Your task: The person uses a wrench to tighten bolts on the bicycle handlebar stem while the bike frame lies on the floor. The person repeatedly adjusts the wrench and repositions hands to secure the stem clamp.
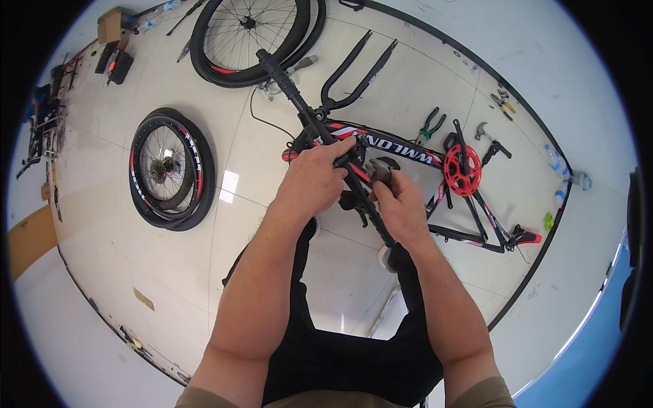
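A black handlebar (292, 92) slants across the middle, over the head end of a black, white and red bicycle frame (401, 151). My left hand (311, 178) is closed around the bar near its middle, with the index finger stretched to a black fitting (358, 144). Just right of the bar, my right hand (406, 209) pinches a small dark grey part (381, 171) between thumb and fingers. Its exact kind is partly hidden. Below my hands, a black lever (352, 202) sits on the bar. A red chainring (462, 168) with a crank is on the frame.
Beyond the bar lies a black fork (360, 75). Wheels lie at the top (214, 58) and left (139, 180). Green-handled pliers (430, 127), a hammer (484, 132), yellow-handled pliers (503, 105) and plastic bottles (554, 162) are on the right. A cardboard box (110, 26) stands far left.
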A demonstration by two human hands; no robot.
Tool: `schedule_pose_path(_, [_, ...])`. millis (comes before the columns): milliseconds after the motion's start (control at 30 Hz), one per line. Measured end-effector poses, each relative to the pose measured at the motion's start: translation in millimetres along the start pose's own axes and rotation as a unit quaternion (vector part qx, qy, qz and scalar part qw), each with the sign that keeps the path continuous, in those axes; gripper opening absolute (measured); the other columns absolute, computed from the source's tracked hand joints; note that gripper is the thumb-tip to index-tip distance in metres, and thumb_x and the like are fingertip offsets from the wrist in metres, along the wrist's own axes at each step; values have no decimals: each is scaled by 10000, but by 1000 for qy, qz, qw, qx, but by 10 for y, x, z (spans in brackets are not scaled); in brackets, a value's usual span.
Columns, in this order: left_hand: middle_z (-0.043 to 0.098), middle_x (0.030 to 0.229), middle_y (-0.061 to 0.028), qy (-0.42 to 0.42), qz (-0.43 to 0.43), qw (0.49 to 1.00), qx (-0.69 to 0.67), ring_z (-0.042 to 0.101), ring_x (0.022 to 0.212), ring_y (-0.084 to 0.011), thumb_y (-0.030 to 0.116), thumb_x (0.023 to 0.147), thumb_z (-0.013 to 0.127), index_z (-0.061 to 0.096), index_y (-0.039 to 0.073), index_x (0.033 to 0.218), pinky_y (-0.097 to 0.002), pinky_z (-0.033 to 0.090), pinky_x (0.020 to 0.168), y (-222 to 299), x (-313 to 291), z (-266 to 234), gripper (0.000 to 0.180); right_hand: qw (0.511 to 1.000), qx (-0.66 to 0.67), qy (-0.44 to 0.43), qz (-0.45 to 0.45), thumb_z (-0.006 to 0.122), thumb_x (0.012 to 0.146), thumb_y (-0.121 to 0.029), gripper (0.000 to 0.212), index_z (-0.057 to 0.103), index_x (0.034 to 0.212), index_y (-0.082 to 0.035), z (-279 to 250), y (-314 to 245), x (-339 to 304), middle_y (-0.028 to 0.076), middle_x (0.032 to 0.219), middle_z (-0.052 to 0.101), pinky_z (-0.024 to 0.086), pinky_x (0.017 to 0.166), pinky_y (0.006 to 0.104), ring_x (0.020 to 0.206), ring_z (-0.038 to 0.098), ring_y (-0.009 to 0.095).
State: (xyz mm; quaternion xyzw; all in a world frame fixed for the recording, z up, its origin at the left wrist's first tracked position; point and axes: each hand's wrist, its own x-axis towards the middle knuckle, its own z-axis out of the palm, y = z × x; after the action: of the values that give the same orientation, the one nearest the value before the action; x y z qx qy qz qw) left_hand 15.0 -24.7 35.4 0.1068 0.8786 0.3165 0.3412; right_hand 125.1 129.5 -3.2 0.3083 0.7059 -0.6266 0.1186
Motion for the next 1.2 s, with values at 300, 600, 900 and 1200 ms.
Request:
schedule_pose_path(300, [724,1068,-197,-7,4,1000,6,676,932,-340,23,880,667,620,153,1415,-403,517,887,-12,4,32,553,993,-58,22,-97,627,957,-69,237,629,1173,29,58,127,9,196,860,695,518,694,368,716,661,279])
schedule_pose_path(600, [721,1037,-194,-19,8,1000,21,693,967,-360,52,893,659,609,171,1419,-457,538,852,-19,8,36,542,989,-107,26,-103,633,949,-81,217,644,1133,34,77,187,29,231,907,716,538,734,424,804,699,398])
schedule_pose_path(900, [723,1118,-187,-25,-14,1000,7,680,991,-336,22,868,663,625,133,1403,-407,520,904,30,0,27,548,989,-109,42,-96,692,933,-106,161,649,990,39,108,187,9,202,859,733,556,715,385,760,724,332])
schedule_pose_path(1200, [721,1118,-180,-32,-20,999,15,677,993,-332,30,878,657,621,149,1413,-414,516,900,66,-11,4,549,984,-112,82,-113,713,926,-117,193,644,1020,37,154,155,13,189,869,738,560,717,379,763,730,302])
